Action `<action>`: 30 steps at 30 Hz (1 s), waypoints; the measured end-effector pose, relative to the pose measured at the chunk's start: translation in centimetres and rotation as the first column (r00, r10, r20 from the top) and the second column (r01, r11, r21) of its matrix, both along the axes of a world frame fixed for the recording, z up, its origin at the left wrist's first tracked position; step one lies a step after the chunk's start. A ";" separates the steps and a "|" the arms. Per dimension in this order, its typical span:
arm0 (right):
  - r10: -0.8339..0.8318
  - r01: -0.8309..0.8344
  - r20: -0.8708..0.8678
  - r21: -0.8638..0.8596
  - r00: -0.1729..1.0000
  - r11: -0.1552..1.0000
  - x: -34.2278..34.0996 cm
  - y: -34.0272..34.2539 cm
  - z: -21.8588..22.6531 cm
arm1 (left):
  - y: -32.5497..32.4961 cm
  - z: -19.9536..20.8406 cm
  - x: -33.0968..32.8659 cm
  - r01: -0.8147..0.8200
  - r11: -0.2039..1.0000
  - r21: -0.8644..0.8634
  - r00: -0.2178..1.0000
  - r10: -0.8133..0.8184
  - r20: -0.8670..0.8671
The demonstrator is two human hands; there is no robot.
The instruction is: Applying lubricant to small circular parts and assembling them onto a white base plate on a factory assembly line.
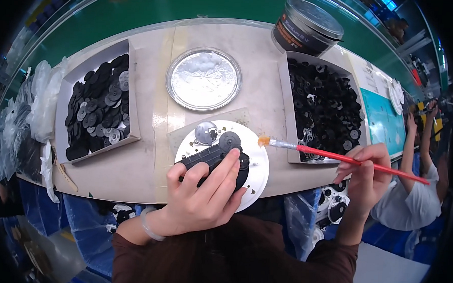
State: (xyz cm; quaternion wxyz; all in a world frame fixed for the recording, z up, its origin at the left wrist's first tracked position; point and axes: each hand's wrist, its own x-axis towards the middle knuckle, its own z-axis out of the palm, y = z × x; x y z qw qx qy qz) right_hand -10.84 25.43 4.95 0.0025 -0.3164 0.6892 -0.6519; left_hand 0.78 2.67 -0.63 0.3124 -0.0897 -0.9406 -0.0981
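Note:
A round white disc lies at the table's near edge, bearing a black plastic gear housing, black gears and a small silvery motor. My left hand grips the housing, its index fingertip pressed beside the upper gear and its other fingers covering part of the assembly. In my right hand is a red-handled paintbrush, pinched midway along the handle. Its bristles point left, loaded with amber grease, and hover just right of the disc's edge.
A white box of black discs stands left, another of small black parts right. Between them lies a silvery round lid; behind is a dark grease tub. Plastic bags hang left. Another person works at far right.

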 end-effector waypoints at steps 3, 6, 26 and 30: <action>-0.045 0.044 0.032 0.034 0.998 0.998 0.7 -0.3 0.3 | 0.0 0.0 0.1 -0.005 1.000 -0.014 1.000 0.006 0.006; -0.039 0.038 0.066 0.021 0.997 0.999 0.5 -0.6 0.1 | 0.1 0.1 0.1 -0.011 1.000 -0.018 1.000 0.011 0.007; 0.037 -0.015 -0.306 0.072 0.951 0.997 0.8 -2.7 -1.8 | 0.2 0.0 0.0 -0.069 0.997 -0.046 0.997 0.068 -0.027; 0.093 -0.055 -0.402 0.107 0.911 0.993 0.3 -3.5 -1.9 | 0.2 0.0 0.0 -0.073 0.997 -0.035 0.997 0.072 -0.019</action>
